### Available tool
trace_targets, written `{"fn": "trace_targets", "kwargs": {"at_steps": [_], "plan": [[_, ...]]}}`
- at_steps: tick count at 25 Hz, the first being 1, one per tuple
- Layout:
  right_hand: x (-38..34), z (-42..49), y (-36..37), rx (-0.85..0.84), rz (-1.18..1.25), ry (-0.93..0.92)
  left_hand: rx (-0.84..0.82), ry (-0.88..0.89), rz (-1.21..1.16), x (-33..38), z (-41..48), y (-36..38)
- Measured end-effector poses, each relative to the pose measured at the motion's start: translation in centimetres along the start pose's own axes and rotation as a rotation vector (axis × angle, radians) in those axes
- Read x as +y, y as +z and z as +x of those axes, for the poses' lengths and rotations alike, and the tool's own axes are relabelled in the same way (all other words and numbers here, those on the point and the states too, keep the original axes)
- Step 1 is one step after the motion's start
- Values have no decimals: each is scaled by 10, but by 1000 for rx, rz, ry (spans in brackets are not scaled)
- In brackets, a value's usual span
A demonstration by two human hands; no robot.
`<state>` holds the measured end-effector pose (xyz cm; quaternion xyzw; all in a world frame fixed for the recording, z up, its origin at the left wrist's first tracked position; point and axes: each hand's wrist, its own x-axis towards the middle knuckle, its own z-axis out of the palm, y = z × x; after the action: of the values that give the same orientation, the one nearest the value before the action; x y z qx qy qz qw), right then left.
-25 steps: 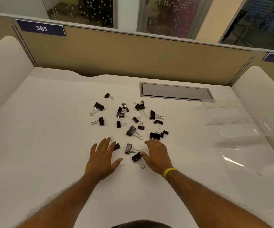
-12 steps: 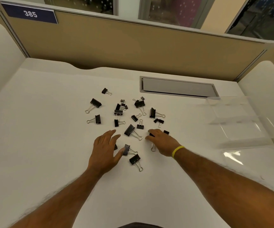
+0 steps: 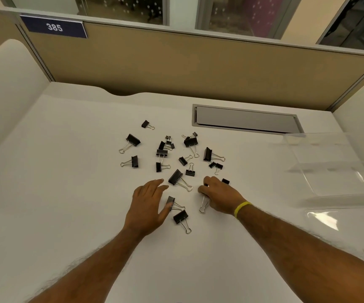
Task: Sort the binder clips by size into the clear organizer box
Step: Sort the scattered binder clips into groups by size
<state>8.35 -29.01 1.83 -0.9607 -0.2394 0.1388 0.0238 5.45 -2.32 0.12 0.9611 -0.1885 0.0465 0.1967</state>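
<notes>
The binder clips (image 3: 190, 142) lie loose in 1 scatter on the white bench (image 3: 67, 193), all of them left of the clear organizer box (image 3: 338, 178). The box stands well apart from them with no clip visible inside it. Judged from that, the sorting has hardly begun, and the clips are probably spread flat so each size can be read at a glance. The box is on the right hand's side, which likely explains why that hand does the picking. The right hand (image 3: 219, 195), above a yellow wristband (image 3: 241, 208), works the edge of the scatter nearest the box, its fingers curled down over the picked clip (image 3: 203, 205). The clip's black body is hidden beneath them and only the wire handle pokes out toward the person; the long handle suggests 1 of the larger sizes. A small clip (image 3: 225, 181) lies just beyond the knuckles, on the box side. The left hand (image 3: 149, 204) lies farther from the box, palm down and low over the bench, fingers straight and close together, gripping nothing. Its thumb tip reaches the thumb-side clip (image 3: 170, 200), though actual contact cannot be told. A big clip (image 3: 175, 176) lies between the 2 hands, apart from both. The left hand seems placed to line up the next pick.
</notes>
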Motion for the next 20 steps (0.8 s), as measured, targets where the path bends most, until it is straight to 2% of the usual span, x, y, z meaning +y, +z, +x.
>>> {"fn": "trace_targets", "kwargs": {"at_steps": [2,5,7,9,10,13,17,20], "plan": [[-5,-1,2,72,175,103,-12,9,0,6,2,-5],[-27,1,-5,255,619,260,-59,9,-54,20,7,-12],[-47,3,-13,317,891,304,-146,-73,-266,35,12,-14],[-68,4,-16,366,1099,342,-225,-215,-633,54,18,-18],[-77,5,-15,392,1174,366,-211,-281,-807,62,22,-18],[-92,4,-11,430,1269,401,-88,-467,-1076,76,26,-22],[-89,5,-15,367,1235,342,-24,-623,-1101,59,25,-32],[-84,18,-16,393,1056,491,-41,-722,-1107,31,27,-35]]}}
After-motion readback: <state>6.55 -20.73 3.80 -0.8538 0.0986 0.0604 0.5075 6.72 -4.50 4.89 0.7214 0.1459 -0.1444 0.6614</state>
